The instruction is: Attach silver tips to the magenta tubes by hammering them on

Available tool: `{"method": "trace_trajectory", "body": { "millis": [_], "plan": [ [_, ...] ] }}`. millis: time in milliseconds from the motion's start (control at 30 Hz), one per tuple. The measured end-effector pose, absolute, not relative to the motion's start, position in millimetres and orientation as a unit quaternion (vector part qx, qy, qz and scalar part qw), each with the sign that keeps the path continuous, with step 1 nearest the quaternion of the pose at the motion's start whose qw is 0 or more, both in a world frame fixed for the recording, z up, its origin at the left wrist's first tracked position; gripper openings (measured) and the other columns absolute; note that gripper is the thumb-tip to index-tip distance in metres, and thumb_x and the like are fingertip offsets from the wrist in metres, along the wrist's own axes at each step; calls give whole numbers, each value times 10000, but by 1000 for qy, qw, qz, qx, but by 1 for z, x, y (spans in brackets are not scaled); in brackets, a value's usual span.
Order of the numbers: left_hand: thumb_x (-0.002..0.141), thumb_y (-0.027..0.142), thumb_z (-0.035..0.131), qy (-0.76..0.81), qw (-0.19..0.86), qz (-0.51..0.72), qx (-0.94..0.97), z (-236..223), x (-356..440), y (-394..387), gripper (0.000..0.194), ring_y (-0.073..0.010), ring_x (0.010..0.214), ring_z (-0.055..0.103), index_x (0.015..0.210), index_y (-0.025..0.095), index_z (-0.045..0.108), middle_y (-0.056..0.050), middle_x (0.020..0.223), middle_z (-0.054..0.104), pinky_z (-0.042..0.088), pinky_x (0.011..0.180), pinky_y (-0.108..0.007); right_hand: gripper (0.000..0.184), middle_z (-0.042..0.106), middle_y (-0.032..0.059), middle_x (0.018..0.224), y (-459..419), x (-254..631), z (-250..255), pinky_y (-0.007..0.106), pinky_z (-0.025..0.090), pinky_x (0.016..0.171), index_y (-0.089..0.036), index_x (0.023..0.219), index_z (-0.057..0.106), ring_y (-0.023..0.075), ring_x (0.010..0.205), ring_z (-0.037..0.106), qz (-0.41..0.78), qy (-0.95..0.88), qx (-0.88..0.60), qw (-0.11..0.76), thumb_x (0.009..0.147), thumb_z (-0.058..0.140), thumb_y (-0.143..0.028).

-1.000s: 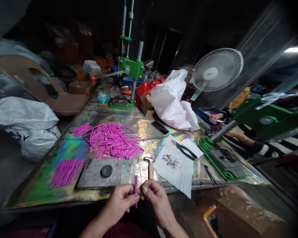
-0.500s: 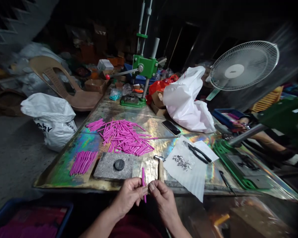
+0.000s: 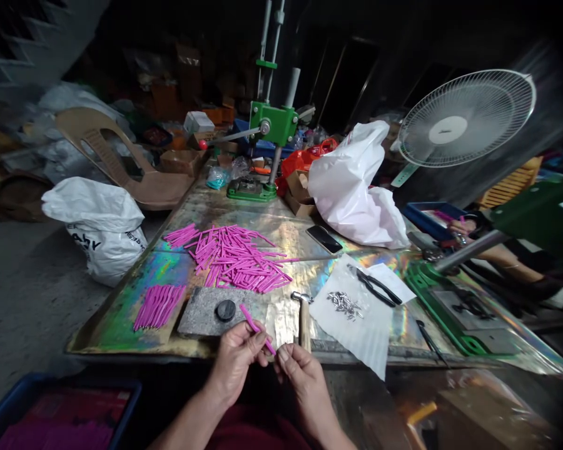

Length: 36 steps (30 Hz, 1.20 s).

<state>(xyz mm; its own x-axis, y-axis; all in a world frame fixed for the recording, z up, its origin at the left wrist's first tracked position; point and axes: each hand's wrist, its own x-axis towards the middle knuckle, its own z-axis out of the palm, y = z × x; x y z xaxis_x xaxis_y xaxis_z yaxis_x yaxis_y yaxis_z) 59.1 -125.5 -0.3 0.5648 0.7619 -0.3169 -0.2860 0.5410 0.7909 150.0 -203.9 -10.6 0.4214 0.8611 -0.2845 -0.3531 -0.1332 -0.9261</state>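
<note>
Grip of the left hand (image 3: pixel 237 359) pinches 1 purple stick (image 3: pixel 248 317) between thumb and fingers at the near edge of the counter (image 3: pixel 96 337), the stick slanting with its upper end just beside a stone slab (image 3: pixel 192 315). The right hand (image 3: pixel 304 372) is at the stick's lower end, its grip pressed together at the fingertips; whether anything small sits between them, I cannot tell. Below the edge, a blue bin (image 3: pixel 130 406) stands at left and a cardboard box (image 3: pixel 488 412) at right.

A white sheet (image 3: pixel 363 344) hangs over the near edge, bearing metal bits (image 3: pixel 344 305) and black pliers (image 3: pixel 378 287). The slab, with 1 black disc (image 3: pixel 226 310) on it, lies close to that edge; a narrow strip of counter separates it from a hammer (image 3: pixel 304 322), whose handle points toward the right hand. Left of the slab lies a row of sticks (image 3: pixel 159 306), with a strip of counter between it and the left edge.

Behind the slab spreads a heap of sticks (image 3: pixel 239 259). A wider gap runs from it to a phone (image 3: pixel 324 240), near a white bag (image 3: pixel 356 206). Toward the far end, a green press (image 3: pixel 274 124) rises beside the left edge.
</note>
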Motion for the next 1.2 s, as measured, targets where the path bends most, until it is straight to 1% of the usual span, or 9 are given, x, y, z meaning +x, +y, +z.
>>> {"method": "trace_trajectory", "body": {
  "millis": [133,300,433,667,767,967,1200],
  "plan": [
    [569,327,736,335,810,330,351,-2,60,-126,275,-63,457,481,671,124,581,19,570,582,384,441,-179,350,424,-46,482,-204,149,-13,231,229,472,-180,535,467,89,458,316,487,-217,-570,625,649,610,-479],
    [562,339,739,340,804,332,357,-3,61,-126,288,-69,451,487,664,123,578,13,574,588,386,442,-188,338,439,-42,492,-207,149,-16,230,240,475,-176,542,479,90,464,334,482,-213,-572,628,659,611,-464],
    [563,334,737,345,795,338,367,-4,62,-128,278,-71,443,484,655,122,583,12,574,591,388,445,-191,348,436,-46,473,-206,148,-18,228,231,465,-178,530,472,88,451,330,486,-194,-568,635,634,631,-470],
    [636,305,690,333,766,363,414,-13,61,-129,204,-69,455,494,673,124,603,21,578,590,396,484,-190,333,450,-48,450,-205,145,-17,228,210,460,-176,513,471,80,432,316,498,-152,-533,667,610,663,-431],
    [643,298,686,332,763,368,414,-14,62,-129,195,-68,456,496,673,124,603,21,578,591,398,495,-191,329,457,-47,444,-205,144,-16,229,202,458,-177,510,474,79,423,314,505,-138,-523,673,593,676,-423],
    [612,315,706,335,783,367,374,-11,62,-131,231,-67,444,492,657,120,591,14,577,600,393,466,-185,316,477,-41,441,-203,144,-18,230,216,462,-168,513,500,80,423,336,502,-140,-515,681,608,675,-413],
    [655,277,675,314,758,383,424,-17,61,-133,163,-71,464,505,665,126,615,19,564,592,420,500,-190,303,494,-37,445,-203,144,-20,222,233,442,-155,520,526,66,406,341,514,-114,-480,702,607,694,-391]
  ]
}}
